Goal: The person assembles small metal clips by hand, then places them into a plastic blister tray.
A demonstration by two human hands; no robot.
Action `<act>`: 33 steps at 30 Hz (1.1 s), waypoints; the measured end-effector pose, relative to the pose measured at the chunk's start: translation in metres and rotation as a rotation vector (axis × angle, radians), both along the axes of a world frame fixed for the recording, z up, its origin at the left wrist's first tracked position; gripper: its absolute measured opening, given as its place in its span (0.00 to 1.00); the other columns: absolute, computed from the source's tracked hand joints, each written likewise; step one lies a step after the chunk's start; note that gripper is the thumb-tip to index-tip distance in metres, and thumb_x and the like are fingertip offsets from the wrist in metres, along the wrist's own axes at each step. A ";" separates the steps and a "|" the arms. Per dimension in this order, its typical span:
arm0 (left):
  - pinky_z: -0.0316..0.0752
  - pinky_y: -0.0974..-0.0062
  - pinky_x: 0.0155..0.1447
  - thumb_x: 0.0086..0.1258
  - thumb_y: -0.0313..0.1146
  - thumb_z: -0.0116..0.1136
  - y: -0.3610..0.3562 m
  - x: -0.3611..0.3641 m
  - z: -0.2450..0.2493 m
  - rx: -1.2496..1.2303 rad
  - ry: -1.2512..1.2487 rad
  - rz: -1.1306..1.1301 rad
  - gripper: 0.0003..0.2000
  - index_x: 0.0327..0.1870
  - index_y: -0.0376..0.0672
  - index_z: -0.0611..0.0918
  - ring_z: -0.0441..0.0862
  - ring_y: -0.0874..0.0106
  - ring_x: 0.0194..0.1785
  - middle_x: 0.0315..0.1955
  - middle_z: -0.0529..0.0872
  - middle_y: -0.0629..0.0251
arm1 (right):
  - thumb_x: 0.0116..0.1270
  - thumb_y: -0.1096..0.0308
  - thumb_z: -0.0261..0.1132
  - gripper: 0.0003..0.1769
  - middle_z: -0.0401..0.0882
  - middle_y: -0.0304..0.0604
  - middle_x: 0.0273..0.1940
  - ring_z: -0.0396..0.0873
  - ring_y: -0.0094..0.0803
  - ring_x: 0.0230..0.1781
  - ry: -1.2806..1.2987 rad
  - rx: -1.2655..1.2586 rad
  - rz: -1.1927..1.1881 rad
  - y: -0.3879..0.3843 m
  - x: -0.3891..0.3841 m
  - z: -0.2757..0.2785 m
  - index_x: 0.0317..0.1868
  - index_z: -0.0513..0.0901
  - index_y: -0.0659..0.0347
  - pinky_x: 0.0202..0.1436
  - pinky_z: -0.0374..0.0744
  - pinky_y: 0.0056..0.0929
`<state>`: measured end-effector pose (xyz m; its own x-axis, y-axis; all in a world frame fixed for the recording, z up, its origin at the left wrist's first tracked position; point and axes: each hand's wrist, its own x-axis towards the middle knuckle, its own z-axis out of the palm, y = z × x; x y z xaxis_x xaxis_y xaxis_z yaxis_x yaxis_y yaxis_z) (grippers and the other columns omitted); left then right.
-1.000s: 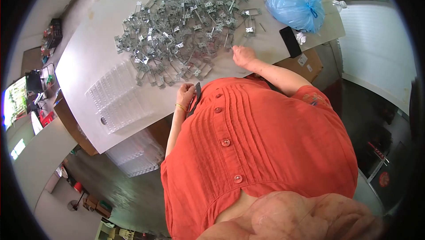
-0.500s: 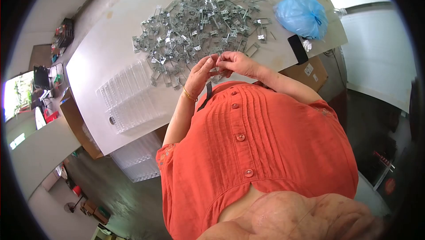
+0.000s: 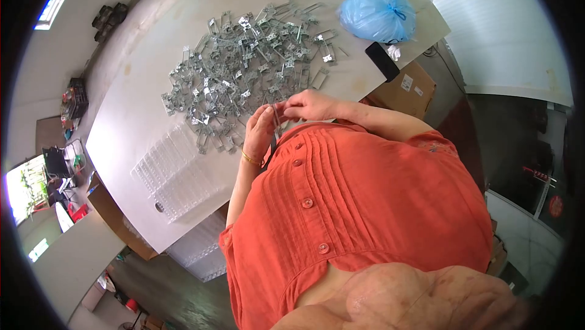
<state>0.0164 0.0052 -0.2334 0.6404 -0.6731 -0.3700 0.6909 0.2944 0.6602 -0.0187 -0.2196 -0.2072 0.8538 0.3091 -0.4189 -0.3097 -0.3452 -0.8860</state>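
Note:
My left hand (image 3: 260, 130), with a yellow bracelet at the wrist, is at the table's near edge, its fingers closed on a thin metal bracket (image 3: 276, 118). My right hand (image 3: 309, 106) meets it from the right, fingertips pinched together at the same small part. How much of the bracket each hand grips is partly hidden by the fingers. Just beyond my hands spreads a heap of silvery wire-and-plate metal brackets (image 3: 244, 65), tangled together on the pale table (image 3: 131, 108).
Clear plastic trays (image 3: 177, 175) lie at the table's left, with more trays (image 3: 201, 248) below. A tied blue bag (image 3: 378, 12), a black phone (image 3: 382, 62) and crumpled white tissue (image 3: 394, 53) rest at the right. A cardboard box (image 3: 405, 89) stands under the right edge.
The view has shifted, so table and heap appear lower and further left. My hands stay together, now closer to my shirt, with the thin metal part showing more clearly between them.

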 end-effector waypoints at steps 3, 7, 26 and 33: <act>0.83 0.67 0.51 0.79 0.35 0.54 -0.002 -0.004 0.014 0.069 0.076 0.052 0.11 0.52 0.36 0.76 0.89 0.63 0.43 0.46 0.88 0.49 | 0.75 0.60 0.64 0.14 0.87 0.39 0.37 0.85 0.26 0.36 0.053 0.019 -0.180 -0.049 0.009 -0.019 0.43 0.86 0.64 0.42 0.83 0.32; 0.81 0.77 0.38 0.76 0.32 0.58 0.002 -0.010 0.010 0.169 0.094 0.034 0.08 0.47 0.40 0.74 0.86 0.70 0.32 0.35 0.88 0.56 | 0.69 0.60 0.66 0.12 0.88 0.48 0.38 0.87 0.40 0.35 -0.219 -0.571 -0.335 -0.150 0.026 -0.127 0.42 0.85 0.60 0.41 0.83 0.38; 0.77 0.80 0.33 0.74 0.28 0.64 -0.036 -0.027 0.012 0.282 0.011 0.231 0.11 0.43 0.41 0.71 0.83 0.75 0.28 0.29 0.85 0.61 | 0.62 0.58 0.64 0.17 0.88 0.60 0.42 0.86 0.57 0.45 0.063 -0.971 -0.154 -0.229 0.071 -0.181 0.40 0.88 0.65 0.51 0.83 0.50; 0.78 0.78 0.36 0.78 0.34 0.59 -0.027 -0.017 0.023 0.363 -0.040 0.184 0.09 0.45 0.41 0.72 0.83 0.73 0.29 0.32 0.87 0.58 | 0.58 0.55 0.63 0.22 0.88 0.63 0.38 0.88 0.55 0.40 0.056 -1.025 -0.172 -0.217 0.068 -0.166 0.35 0.89 0.69 0.51 0.84 0.48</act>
<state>-0.0007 -0.0222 -0.2101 0.7566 -0.3762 -0.5348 0.6201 0.1532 0.7694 0.0490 -0.4363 -0.3727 0.8237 -0.3417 -0.4525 -0.4581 -0.8713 -0.1759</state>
